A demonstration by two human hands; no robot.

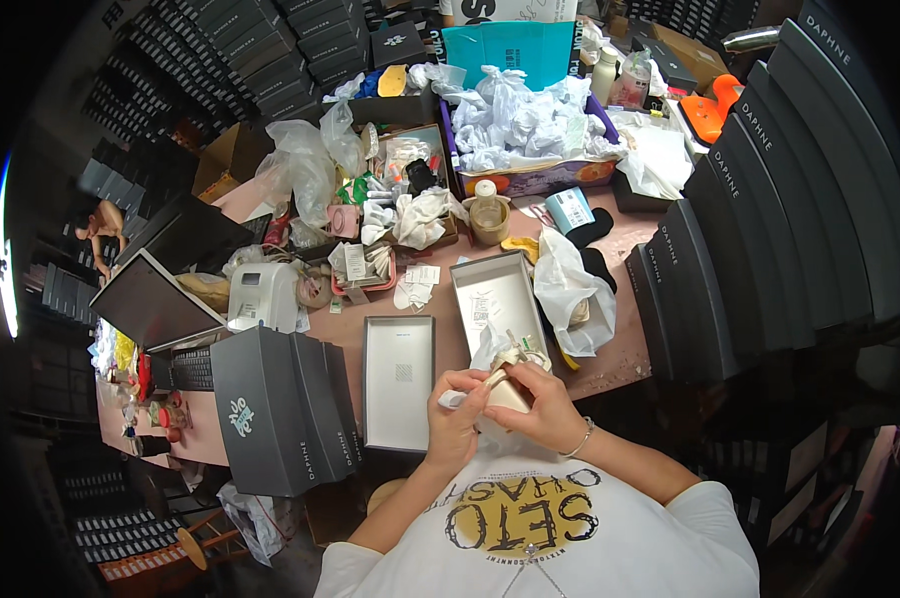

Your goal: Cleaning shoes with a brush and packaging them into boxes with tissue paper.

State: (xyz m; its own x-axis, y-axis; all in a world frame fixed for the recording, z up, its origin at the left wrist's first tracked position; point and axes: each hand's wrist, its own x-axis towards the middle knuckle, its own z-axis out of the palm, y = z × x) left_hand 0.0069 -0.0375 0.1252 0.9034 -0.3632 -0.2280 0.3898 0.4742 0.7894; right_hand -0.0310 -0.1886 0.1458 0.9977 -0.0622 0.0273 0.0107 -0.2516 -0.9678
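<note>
Close to my chest, both hands are closed on a cream shoe [510, 394], with strap-like parts showing at its top. My left hand [457, 419] pinches its left side, where a bit of white material sticks out. Fingers of my right hand [548, 407] wrap the right side and top. Thin white wrapping hangs around the shoe and partly hides it. Just beyond stands an open grey shoebox [467, 289] with a printed label inside. A white plastic bag [560, 264] with something pale in it lies right of the box.
A box lid [399, 346] lies left of my hands. Dark shoeboxes stand in rows at left [261, 419] and right [684, 289]. Behind are a purple box of crumpled paper [598, 120], a jar [488, 214], a white label printer [263, 297] and a monitor [166, 299].
</note>
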